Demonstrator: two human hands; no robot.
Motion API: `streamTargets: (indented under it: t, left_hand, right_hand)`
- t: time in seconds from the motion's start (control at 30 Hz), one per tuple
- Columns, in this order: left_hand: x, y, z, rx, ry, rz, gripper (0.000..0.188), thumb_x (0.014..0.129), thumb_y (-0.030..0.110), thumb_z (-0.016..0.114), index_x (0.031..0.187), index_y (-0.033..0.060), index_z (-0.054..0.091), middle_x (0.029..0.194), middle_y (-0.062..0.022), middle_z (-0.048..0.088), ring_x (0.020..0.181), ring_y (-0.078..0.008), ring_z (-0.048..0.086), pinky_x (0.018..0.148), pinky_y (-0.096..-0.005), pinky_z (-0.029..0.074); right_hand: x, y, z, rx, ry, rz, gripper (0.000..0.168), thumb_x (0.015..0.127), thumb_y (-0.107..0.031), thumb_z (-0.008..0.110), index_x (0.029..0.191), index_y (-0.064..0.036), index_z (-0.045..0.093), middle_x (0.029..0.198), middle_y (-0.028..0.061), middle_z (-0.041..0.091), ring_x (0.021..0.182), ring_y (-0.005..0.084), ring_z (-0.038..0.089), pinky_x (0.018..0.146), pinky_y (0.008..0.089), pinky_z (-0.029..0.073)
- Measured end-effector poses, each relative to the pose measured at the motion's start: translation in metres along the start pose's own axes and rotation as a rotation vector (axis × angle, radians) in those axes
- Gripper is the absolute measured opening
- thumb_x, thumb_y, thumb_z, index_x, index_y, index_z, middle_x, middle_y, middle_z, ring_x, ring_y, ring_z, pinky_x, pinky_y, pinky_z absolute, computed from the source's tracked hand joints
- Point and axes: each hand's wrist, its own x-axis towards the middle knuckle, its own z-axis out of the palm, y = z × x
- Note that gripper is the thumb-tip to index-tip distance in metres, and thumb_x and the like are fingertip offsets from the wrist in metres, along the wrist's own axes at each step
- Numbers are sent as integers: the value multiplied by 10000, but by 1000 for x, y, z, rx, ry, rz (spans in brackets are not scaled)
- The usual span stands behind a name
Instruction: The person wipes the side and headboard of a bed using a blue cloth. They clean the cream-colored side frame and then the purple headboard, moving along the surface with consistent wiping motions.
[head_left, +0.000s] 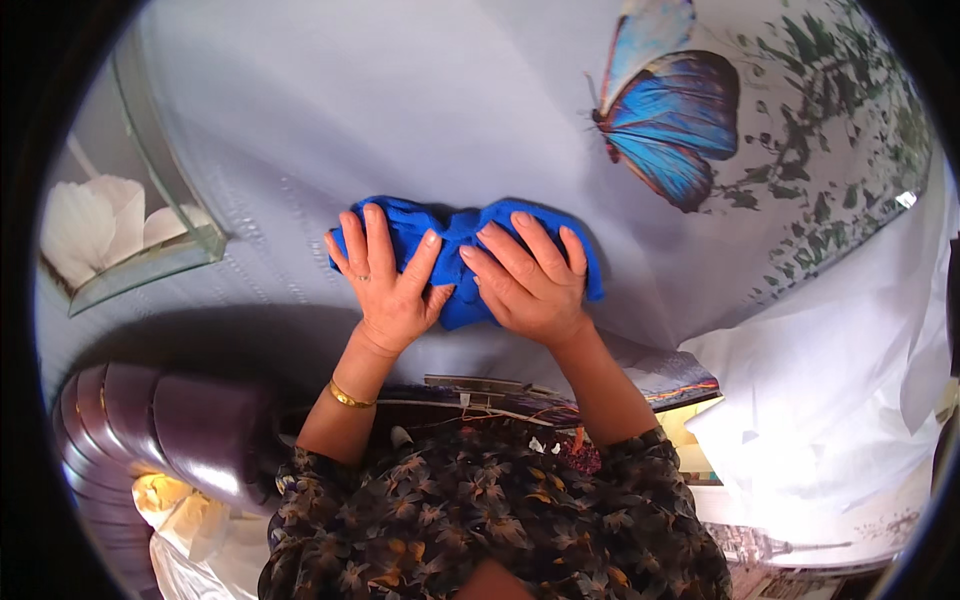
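Note:
A bunched blue cloth (459, 259) lies on a pale printed cover (420, 97) on the flat surface in front of me. My left hand (394, 281) rests palm down on the cloth's left part, fingers spread, a ring on one finger and a gold bracelet (350, 395) at the wrist. On the right part of the same cloth, my right hand (529, 277) presses with bent fingers, its thumb side towards the left hand. The hands are close together but apart. Folds of cloth show between them and beyond the fingertips.
A large blue butterfly print (667, 127) and dark leaf prints are at the upper right. Glass-edged panel with white petals (94, 225) stands at left. Below it curves a glossy dark purple padded armrest (210, 427), near plastic bags (199, 540). White fabric (817, 405) hangs at right.

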Motion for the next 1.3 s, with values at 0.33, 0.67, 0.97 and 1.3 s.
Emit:
streamTargets:
  t: [0.33, 0.67, 0.97, 1.3]
  left_hand:
    - [1, 51, 24, -53, -69, 68, 556, 762, 370, 740, 1303, 313, 628, 1438, -250, 460, 1267, -470, 425, 1079, -721, 145]
    - [-19, 82, 50, -72, -180, 281, 467, 771, 400, 729, 1223, 307, 660, 1483, -235, 440, 1345, -478, 387, 1068, -752, 128]
    - [-33, 105, 69, -77, -126, 447, 400, 835, 355, 670, 1227, 277, 667, 1464, -189, 495, 1328, -403, 429, 1076, -683, 188]
    - [-21, 151, 85, -148, -99, 419, 409, 837, 308, 668, 1238, 232, 677, 1465, -106, 520, 1366, -322, 425, 1103, -644, 193]
  right_hand:
    - [-49, 37, -34, -81, -90, -4, 332, 863, -240, 633, 1186, -272, 703, 1309, -50, 616, 1275, 177, 550, 1153, 448, 248]
    - [-104, 63, -56, -107, -122, -56, 347, 828, -237, 672, 1169, -269, 728, 1319, -56, 619, 1305, 176, 534, 1154, 459, 252]
    - [-153, 66, -62, -164, -143, -10, 328, 793, -276, 725, 1120, -275, 734, 1275, -31, 643, 1293, 232, 549, 1140, 485, 264]
    - [-180, 75, -82, -203, -114, 142, 300, 781, -238, 729, 1077, -284, 747, 1232, -36, 645, 1281, 240, 557, 1134, 509, 268]
